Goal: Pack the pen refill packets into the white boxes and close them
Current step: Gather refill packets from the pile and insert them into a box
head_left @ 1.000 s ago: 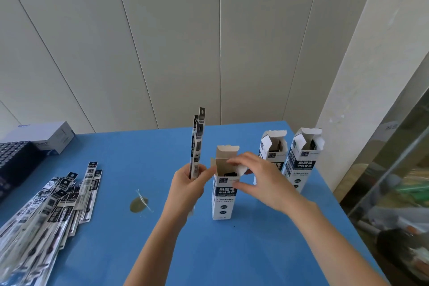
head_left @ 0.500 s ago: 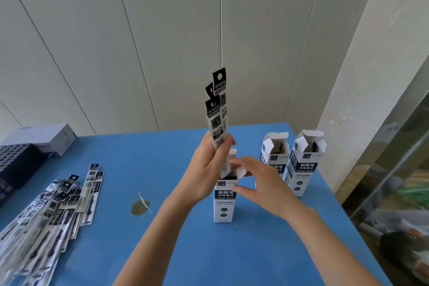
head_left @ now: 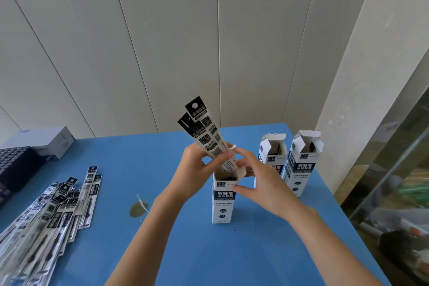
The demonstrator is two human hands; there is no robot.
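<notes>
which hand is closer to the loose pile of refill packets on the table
Left. The left hand, gripping packets, is right of the pile; the right hand is farther right, holding the box.

Small hand-packing station in an office-type interior. A plain blue bench stands in a corner formed by a pale wall of tall vertical panels and a stone-look pillar, with a glass partition along its right side. Stock is laid out for manual work: a loose heap of printed refill packets at left, three upright white boxes with top flaps open, and a closed white carton beside a dark gridded object at the far left edge.
</notes>
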